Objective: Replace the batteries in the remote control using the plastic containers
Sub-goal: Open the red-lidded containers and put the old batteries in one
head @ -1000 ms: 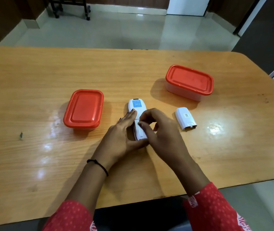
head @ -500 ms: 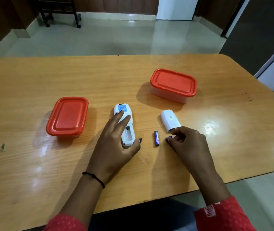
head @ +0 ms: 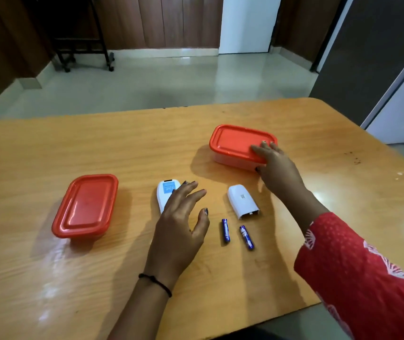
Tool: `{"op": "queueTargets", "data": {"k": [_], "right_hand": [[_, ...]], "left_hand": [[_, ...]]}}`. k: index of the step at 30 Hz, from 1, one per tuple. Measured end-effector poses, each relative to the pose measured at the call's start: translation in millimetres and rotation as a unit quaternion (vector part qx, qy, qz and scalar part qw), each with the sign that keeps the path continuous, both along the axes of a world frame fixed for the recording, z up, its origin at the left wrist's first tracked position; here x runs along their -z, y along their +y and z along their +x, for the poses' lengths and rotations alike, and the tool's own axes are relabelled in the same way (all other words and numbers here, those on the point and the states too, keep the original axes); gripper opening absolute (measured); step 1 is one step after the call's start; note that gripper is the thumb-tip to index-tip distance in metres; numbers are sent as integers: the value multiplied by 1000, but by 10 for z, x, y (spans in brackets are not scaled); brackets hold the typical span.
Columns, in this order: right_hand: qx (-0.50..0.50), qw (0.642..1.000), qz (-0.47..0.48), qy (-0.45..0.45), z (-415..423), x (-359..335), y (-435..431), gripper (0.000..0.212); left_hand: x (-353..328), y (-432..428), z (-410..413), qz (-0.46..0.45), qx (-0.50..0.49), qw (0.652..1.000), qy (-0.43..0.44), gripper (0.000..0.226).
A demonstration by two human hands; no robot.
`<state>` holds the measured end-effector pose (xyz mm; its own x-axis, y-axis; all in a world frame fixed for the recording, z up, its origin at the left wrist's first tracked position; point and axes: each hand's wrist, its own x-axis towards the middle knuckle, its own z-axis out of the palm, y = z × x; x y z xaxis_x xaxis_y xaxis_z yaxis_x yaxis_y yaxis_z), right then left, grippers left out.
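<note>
My left hand (head: 178, 224) is lying open with the fingers spread wide over the lower half of the remote control (head: 165, 195); I cannot tell whether the palm is pressing on it or only hovering. The remote control is lying face down on the table (head: 36, 155), its top end pointing to 12 o'clock, with a blue label showing past my fingertips. A black band (head: 156, 283) is sitting round that wrist.

My right hand (head: 275, 165) is reaching out to 1 o'clock and gripping the near right corner of the right container (head: 235, 143), fingers lying on its red lid and thumb pressing the clear wall below. The red sleeve (head: 358, 273) is covering that forearm.

The battery cover (head: 242, 201) is lying at 3 o'clock of the remote control, apart from it, open end towards me. At its 6 o'clock, the left battery (head: 225, 231) and the right battery (head: 246, 237) are lying side by side, not touching. The left container (head: 85, 208), lid on, is sitting at 9 o'clock of the remote control.
</note>
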<state>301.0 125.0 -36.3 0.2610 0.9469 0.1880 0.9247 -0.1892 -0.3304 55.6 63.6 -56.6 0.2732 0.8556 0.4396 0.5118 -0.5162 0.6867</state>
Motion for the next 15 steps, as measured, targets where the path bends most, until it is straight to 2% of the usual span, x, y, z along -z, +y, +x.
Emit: {"op": "queueTargets", "data": {"k": [2,5,8,10,12,13,15], "right_hand": [[-3,998,59,25,-18,16,-56,50],[-38,976,215,19,-241,-131,-315,37],[-84,943,322,-11,-654,-356,-838,41],[-109,923,368,9,-1003,-501,-1336,38],[-132,912,386,31,-1323,-589,-1790,35],[-142,911,386,44,-1458,-621,-1978,35],[-158,914,365,75,-1694,-634,-2304,32]], "left_hand": [[-43,-17,-3,-3,-3,1000,-24,34],[-171,-114,-11,-32,7,995,-91,36],[-359,-310,-27,-159,56,964,-205,49],[-470,-492,-69,-273,83,903,-322,56],[-598,-733,-100,-358,131,810,-447,64],[-665,-877,-138,-377,156,772,-488,65],[-782,-1188,-253,-404,164,725,-533,60]]}}
